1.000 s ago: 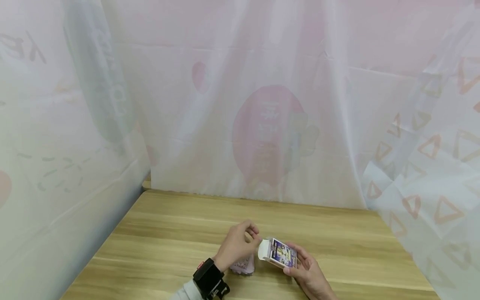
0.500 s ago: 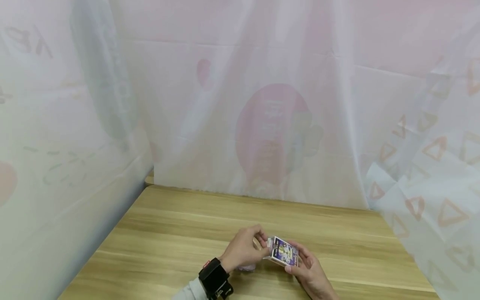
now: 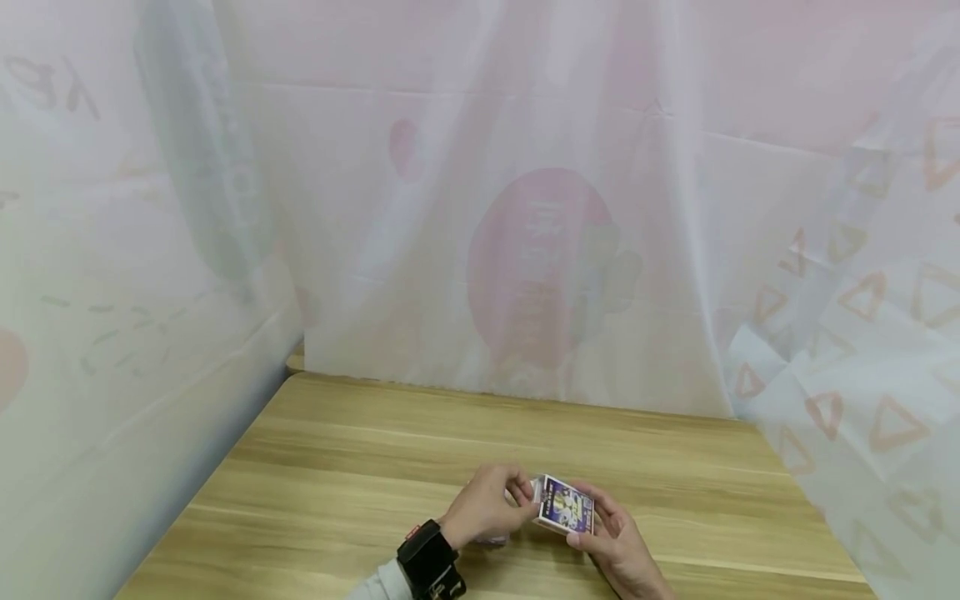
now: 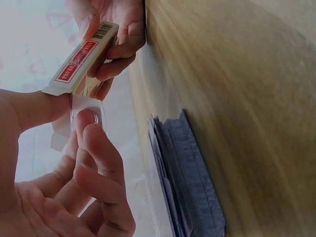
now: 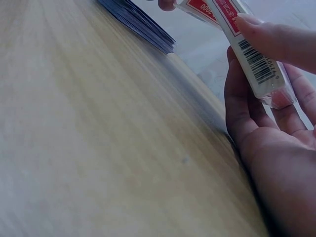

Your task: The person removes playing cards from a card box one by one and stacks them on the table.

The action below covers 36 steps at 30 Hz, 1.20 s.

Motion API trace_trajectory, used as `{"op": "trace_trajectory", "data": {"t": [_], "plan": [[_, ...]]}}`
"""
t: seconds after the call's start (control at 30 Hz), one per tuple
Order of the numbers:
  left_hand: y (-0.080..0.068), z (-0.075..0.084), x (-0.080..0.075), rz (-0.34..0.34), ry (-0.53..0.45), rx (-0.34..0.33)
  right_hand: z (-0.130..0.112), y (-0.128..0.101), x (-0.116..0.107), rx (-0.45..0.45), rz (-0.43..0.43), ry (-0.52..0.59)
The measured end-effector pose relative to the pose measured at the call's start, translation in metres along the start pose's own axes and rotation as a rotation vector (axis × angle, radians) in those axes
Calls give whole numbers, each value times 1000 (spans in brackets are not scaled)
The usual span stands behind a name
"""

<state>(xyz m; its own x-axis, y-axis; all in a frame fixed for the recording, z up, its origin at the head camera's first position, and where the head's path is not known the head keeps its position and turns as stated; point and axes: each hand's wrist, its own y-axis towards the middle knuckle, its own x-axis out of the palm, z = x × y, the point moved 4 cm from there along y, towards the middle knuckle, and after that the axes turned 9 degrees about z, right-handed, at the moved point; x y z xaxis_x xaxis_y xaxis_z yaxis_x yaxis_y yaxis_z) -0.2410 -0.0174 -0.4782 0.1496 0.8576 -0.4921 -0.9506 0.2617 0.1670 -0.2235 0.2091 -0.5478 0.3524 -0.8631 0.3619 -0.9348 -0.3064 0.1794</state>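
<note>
A small playing-card box (image 3: pixel 568 505) with a purple picture on its front lies tilted in my right hand (image 3: pixel 621 550). The right thumb presses one narrow side beside the barcode (image 5: pixel 256 61), and the fingers curl behind the box. My left hand (image 3: pixel 489 505) is at the box's open end. There its thumb touches the opening's edge, and its curled fingertips meet the pale end flap (image 4: pixel 90 104), pinching it. Below the left hand a stack of cards (image 4: pixel 190 177) rests on the table, mostly hidden by that hand in the head view.
The wood-grain table (image 3: pixel 360 450) spreads around both hands. Printed, whitish sheets (image 3: pixel 375 250) hang along its back and both sides. A black device (image 3: pixel 429 557) is strapped to the left wrist.
My left hand has moved right and slightly down to the box's open end. Its fingers now cover the flap that stuck out earlier. The right hand holds the box almost still.
</note>
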Motion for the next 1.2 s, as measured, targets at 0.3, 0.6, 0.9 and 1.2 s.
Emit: {"op": "trace_trajectory", "data": {"t": [0.3, 0.6, 0.9, 1.2], "plan": [[2, -1, -2, 21, 12, 8, 0, 1, 0, -5, 17, -6], [2, -3, -5, 15, -1, -38, -1, 1, 1, 5, 39, -5], [2, -2, -14, 57, -30, -77, -2, -1, 1, 21, 53, -10], [6, -2, -26, 146, -53, -128, -2, 0, 0, 23, 69, -2]]}}
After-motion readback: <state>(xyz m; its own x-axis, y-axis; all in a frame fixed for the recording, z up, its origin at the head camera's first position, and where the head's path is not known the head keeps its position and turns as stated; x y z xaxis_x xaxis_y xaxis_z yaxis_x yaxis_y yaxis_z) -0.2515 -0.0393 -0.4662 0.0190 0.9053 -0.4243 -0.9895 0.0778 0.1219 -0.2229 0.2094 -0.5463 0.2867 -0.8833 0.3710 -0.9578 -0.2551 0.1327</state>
